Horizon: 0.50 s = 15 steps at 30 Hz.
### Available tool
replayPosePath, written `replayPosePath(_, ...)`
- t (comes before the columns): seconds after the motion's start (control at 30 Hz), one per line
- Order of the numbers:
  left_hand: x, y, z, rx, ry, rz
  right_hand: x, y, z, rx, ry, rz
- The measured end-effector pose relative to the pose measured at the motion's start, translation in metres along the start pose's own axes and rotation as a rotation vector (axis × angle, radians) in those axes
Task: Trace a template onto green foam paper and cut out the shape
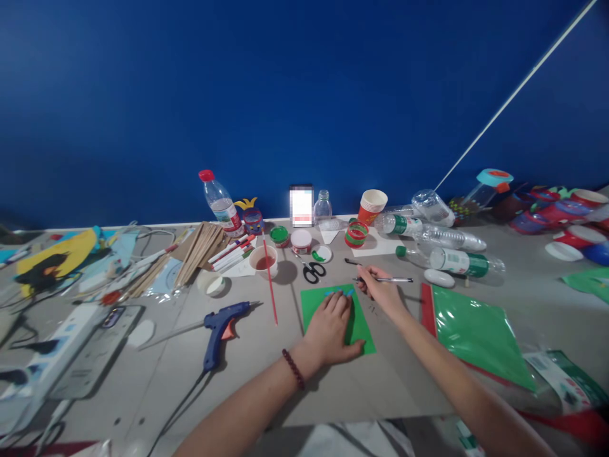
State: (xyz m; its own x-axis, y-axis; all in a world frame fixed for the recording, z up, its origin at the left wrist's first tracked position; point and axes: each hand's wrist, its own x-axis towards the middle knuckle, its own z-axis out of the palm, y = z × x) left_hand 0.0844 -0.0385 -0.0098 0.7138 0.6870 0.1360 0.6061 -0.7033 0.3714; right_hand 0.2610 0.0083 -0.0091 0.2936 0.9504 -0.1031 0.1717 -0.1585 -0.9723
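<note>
My left hand (333,327) lies flat on a square green sheet (364,330), fingers spread and a dark beaded bracelet on the wrist. Small blue bits (351,292) show by its fingertips; I cannot make out what they are. Just past the sheet's right edge, my right hand (379,289) is closed around a clear-barrelled pen (402,280), whose tip points left toward the sheet. A dark pen cap (351,261) rests on the table a little beyond. Black-handled scissors (314,273) lie behind the green sheet, beside a white lid smeared with green paint (321,254).
To the left are a blue glue gun (221,329) with its cord, a cup of reddish liquid (263,261) with a red stick across it, and wooden sticks (202,251). Plastic bottles (459,261) and a packet of green sheets (476,330) lie right. A blue wall (304,95) stands behind.
</note>
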Motion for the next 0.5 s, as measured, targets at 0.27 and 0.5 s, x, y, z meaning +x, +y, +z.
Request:
replayPosePath(0.27,0.001,0.000,-0.001,0.004,-0.005,0.000,-0.012,0.015,-0.008,-0.088,0.008,-0.022)
replayPosePath(0.5,0.000,0.001,-0.003,-0.011,-0.010,-0.008,-0.021,0.019,-0.011,-0.343,0.091,-0.176)
